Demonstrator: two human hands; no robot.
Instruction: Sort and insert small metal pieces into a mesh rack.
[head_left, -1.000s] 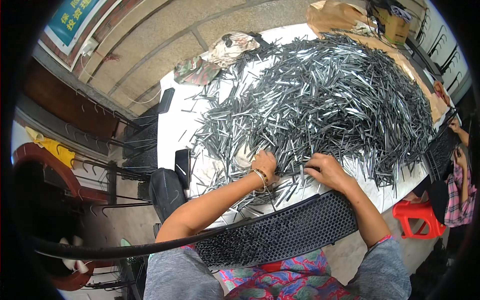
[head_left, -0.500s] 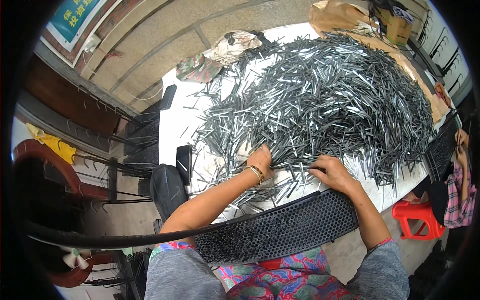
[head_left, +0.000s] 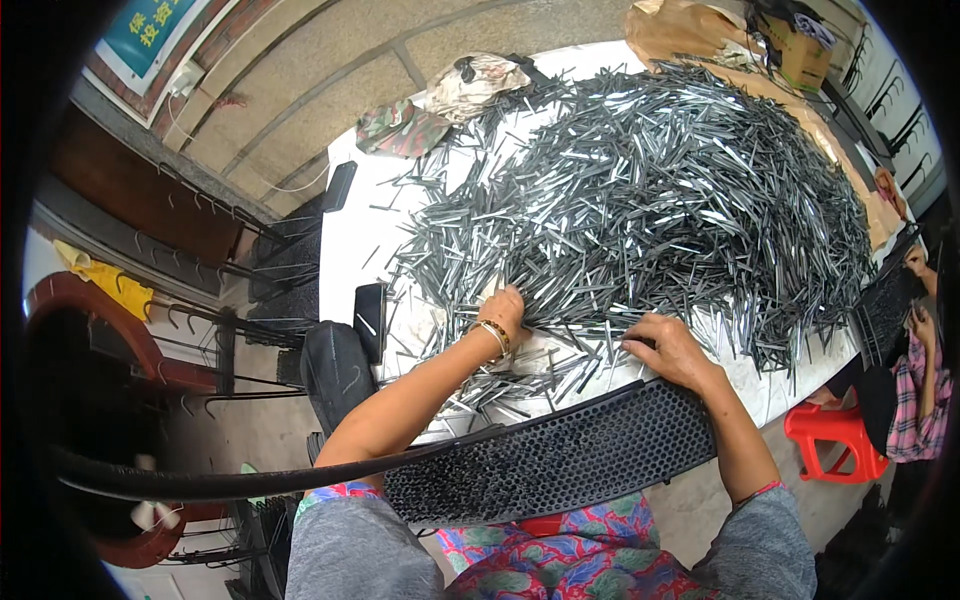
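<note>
A large heap of thin black strips (head_left: 640, 200) with shiny glints spreads over a white-covered table (head_left: 350, 240). My left hand (head_left: 503, 312), with a bracelet at its wrist, is closed at the heap's near edge; what its fingers hold, if anything, is hidden. To its right, my right hand (head_left: 668, 348) is curled, thumb toward fingertips, beside loose strips at the same edge. Anything between those fingertips is too small to make out. In front of me, below both hands, lies a curved black perforated panel (head_left: 570, 450), its holes partly filled toward the left.
A dark phone-like slab (head_left: 369, 322) and a black padded object (head_left: 335, 370) sit at the table's left edge. A camouflage cap (head_left: 400, 130) and a cloth bundle (head_left: 475, 85) lie behind. Hooked racks stand left. At right, a co-worker's hands (head_left: 920, 310) are near a red stool (head_left: 835, 440).
My left hand has shifted left along the edge of the heap. My right hand has barely moved. The co-worker's hands at the right have changed position slightly.
</note>
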